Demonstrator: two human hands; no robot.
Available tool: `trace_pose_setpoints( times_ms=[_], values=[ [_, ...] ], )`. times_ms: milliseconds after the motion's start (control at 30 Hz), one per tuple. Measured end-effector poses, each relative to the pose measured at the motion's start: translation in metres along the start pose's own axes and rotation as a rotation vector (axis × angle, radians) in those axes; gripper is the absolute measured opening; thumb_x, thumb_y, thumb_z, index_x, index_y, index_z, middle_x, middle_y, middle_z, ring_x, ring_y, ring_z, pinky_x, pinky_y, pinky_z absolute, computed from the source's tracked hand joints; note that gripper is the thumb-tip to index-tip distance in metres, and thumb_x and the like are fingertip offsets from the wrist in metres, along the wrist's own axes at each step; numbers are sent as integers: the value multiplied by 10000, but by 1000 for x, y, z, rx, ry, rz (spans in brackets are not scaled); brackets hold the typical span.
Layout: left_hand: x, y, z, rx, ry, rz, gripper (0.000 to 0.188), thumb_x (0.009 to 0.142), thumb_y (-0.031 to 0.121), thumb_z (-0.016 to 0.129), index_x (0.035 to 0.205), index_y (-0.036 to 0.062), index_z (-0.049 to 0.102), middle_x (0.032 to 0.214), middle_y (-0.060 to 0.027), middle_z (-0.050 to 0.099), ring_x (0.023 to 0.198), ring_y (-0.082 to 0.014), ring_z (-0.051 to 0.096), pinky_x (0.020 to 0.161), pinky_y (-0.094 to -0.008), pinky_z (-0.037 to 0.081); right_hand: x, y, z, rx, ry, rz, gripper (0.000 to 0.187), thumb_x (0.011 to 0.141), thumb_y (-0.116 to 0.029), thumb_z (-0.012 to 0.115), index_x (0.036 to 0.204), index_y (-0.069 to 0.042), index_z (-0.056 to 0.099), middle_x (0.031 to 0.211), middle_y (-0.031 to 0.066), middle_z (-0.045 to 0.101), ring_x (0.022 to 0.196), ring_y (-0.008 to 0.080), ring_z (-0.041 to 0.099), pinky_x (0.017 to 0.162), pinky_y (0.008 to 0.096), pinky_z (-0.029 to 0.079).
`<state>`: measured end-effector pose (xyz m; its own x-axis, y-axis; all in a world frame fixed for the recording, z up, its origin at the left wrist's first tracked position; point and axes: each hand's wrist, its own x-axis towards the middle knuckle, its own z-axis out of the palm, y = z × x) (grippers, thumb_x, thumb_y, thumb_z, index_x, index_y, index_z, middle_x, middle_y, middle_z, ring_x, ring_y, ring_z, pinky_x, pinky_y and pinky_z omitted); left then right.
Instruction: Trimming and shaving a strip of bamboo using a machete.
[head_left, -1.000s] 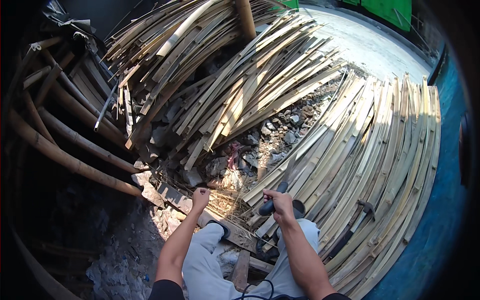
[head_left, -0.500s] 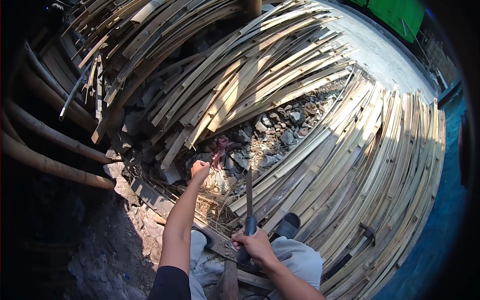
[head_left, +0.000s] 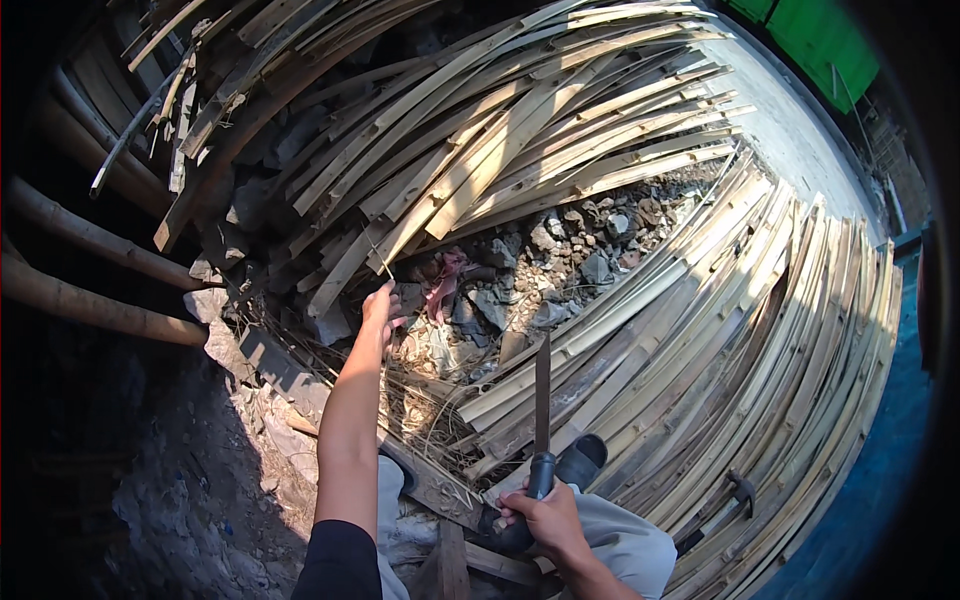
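Note:
My left hand (head_left: pixel 379 305) is stretched forward to the heap of split bamboo strips (head_left: pixel 480 150) and pinches the near end of a thin sliver (head_left: pixel 381 263). My right hand (head_left: pixel 541 517) stays low by my knee, closed around the black handle of a long knife (head_left: pixel 542 400) whose dark blade points straight up and away from me. Rubble and stones (head_left: pixel 560 260) with a pink rag (head_left: pixel 445 280) lie between the two hands, just beyond the left one.
A second wide stack of bamboo strips (head_left: pixel 760 360) curves along the right. Thick bamboo poles (head_left: pixel 90 300) lie at the left over dark ground. A hammer-like tool (head_left: pixel 740 490) rests on the strips at lower right. A dark sandal (head_left: pixel 582 460) sits beside the knife handle.
My left arm has reached further out toward the pile of strips. My right hand with the knife has dropped back toward my lap, the blade now upright.

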<state>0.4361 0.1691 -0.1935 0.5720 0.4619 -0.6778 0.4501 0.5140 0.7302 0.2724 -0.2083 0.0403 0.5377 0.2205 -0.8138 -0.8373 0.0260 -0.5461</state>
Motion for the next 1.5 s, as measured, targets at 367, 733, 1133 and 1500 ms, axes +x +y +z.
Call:
trace_pose_setpoints(
  times_ms=[367,733,1133,1500],
  values=[
    [28,19,11,-417,334,270,475,747,37,568,1218,35,515,1203,-120,487,1201,-290,451,889,-513,468,16,16,3,-37,-46,82,213,776,35,671,881,34,486,793,181,660,620,174,641,557,256,514],
    [55,2,-22,-499,65,59,670,793,201,712,1354,31,387,1468,-148,272,1343,-283,286,996,-499,400,16,12,14,-95,-39,140,279,803,15,676,949,12,439,833,172,676,680,165,666,589,245,532],
    [64,31,-9,-837,-30,62,449,797,209,761,1145,10,559,1180,-116,557,1060,-226,483,885,-346,441,18,16,12,-88,-39,138,302,776,-4,710,932,20,453,747,116,642,636,153,655,559,245,523],
    [89,10,-24,-683,107,240,366,805,113,735,1105,-19,571,1079,-109,573,1004,-213,534,946,-352,467,17,19,6,-59,-97,129,276,777,3,705,909,21,463,751,121,645,638,152,652,555,249,522]
  ],
)
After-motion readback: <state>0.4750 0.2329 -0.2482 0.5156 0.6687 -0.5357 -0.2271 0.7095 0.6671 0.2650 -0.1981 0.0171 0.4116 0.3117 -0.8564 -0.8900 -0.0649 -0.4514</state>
